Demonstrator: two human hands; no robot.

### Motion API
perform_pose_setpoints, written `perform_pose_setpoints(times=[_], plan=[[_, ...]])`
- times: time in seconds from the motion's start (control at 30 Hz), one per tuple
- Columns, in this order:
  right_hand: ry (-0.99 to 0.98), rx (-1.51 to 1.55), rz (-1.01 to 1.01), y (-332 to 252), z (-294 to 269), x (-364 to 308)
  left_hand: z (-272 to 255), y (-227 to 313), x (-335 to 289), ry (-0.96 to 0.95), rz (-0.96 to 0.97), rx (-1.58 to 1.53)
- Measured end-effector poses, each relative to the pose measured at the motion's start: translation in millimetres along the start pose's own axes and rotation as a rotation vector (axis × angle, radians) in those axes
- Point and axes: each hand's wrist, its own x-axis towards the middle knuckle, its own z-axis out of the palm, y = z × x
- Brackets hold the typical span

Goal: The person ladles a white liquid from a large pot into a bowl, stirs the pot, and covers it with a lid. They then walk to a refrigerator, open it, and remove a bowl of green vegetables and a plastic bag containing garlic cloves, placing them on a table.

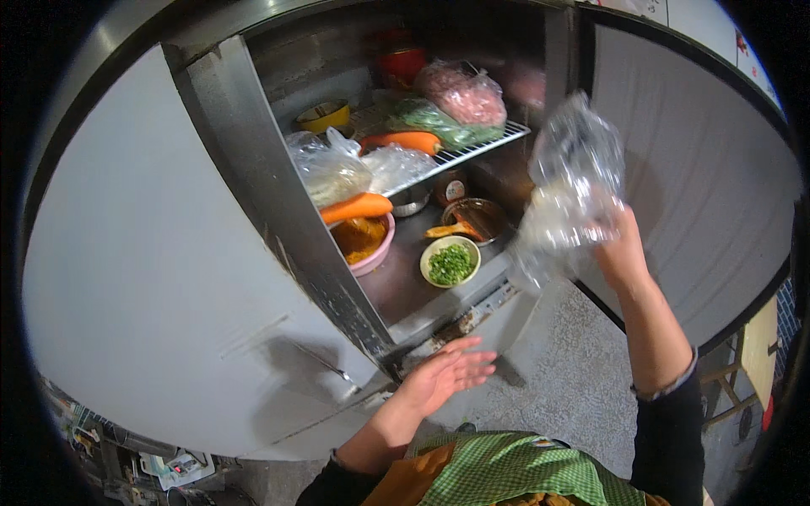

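My right hand [623,251] grips a see-through plastic bag [575,156] and holds it up beside the open fridge. Something pale sits in the lower part of the bag; its kind cannot be made out. Below the fridge's front edge, my left hand [440,377] is empty, its fingers stretched out. On the fridge floor nearest to it stands a small bowl of chopped green onion [451,263]. Behind that is a dark bowl of brown sauce [489,221] with a wooden-looking utensil [451,229] across it.
The wire shelf [472,152] carries carrots [405,141], a bag of pink meat [464,93], bagged greens [434,122] and a yellow bowl [323,116]. Below stands a pink bowl [375,260] of orange-brown food. Open fridge door [692,160] at right, white door [152,253] at left.
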Motion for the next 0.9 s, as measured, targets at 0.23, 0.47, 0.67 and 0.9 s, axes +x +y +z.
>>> perform_pose_setpoints(times=[0.23,0.47,0.67,0.9], plan=[[0.028,0.083,-0.263,-13,136,177,-58,1,-46,0.199,-0.018,0.002],[-0.067,-0.538,-0.403,-31,233,325,-62,0,-96,0.467,0.074,-0.099],[-0.121,-0.38,-0.118,-23,205,269,-71,5,-99,0.465,0.102,-0.007],[0.038,-0.148,-0.458,-1,26,73,-59,7,-50,0.296,-0.008,0.102]])
